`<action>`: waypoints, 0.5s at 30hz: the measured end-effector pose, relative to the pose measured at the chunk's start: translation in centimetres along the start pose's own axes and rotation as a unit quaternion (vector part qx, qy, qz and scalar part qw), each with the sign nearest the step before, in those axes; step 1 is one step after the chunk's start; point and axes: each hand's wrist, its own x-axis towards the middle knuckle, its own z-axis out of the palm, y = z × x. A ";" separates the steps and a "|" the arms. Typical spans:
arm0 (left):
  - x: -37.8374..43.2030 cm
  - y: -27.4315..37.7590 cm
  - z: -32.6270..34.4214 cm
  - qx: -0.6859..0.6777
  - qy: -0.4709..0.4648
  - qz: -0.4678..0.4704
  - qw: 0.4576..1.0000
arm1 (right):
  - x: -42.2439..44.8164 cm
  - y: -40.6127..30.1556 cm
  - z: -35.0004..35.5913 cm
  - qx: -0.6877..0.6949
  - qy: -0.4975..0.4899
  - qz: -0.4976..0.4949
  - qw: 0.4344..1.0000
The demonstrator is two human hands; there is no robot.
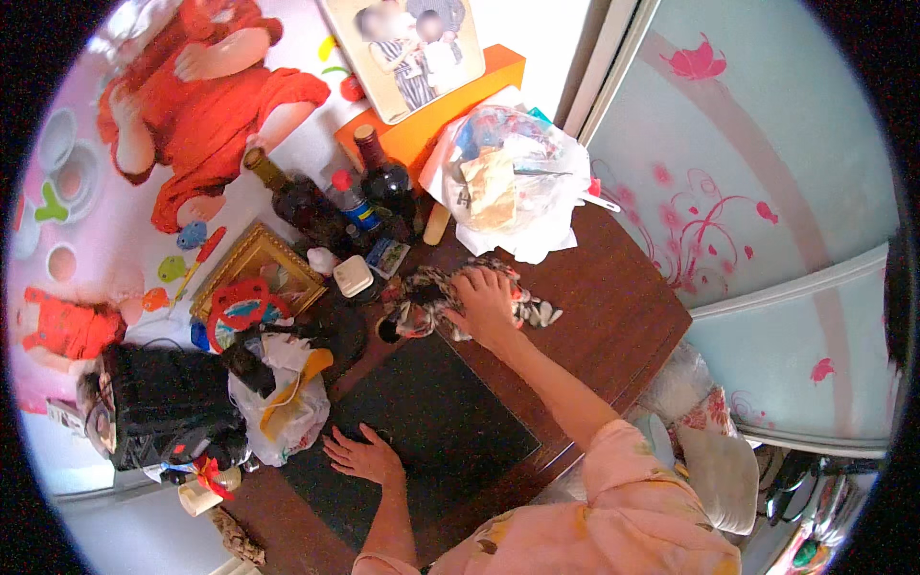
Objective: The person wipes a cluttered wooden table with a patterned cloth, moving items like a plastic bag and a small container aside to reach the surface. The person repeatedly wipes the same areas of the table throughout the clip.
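Note:
My right hand presses down on a bunched, dark floral-patterned cloth, with its fingers over the folds. The cloth lies on the brown wooden tabletop, just beyond a black desk mat. Palm down, my left hand rests on the mat's left part with its fingers apart and nothing in them. A white plastic bag with a yellow-orange item stands close to that hand.
Beyond the cloth are dark glass bottles, a white square case and a filled clear plastic bag. A gilt picture frame and a black box-like bag stand left. Sliding doors flank the table's right.

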 end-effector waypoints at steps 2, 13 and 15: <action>0.3 -0.3 0.0 0.005 0.008 0.003 1.000 | -1.6 1.1 -1.1 -0.010 0.006 0.004 1.000; -0.2 0.1 0.7 0.027 0.005 0.014 1.000 | 5.5 0.7 1.1 -0.086 0.000 0.153 0.984; -0.2 0.2 0.9 0.044 0.030 0.026 0.998 | 4.7 1.2 0.7 -0.053 -0.012 0.100 0.993</action>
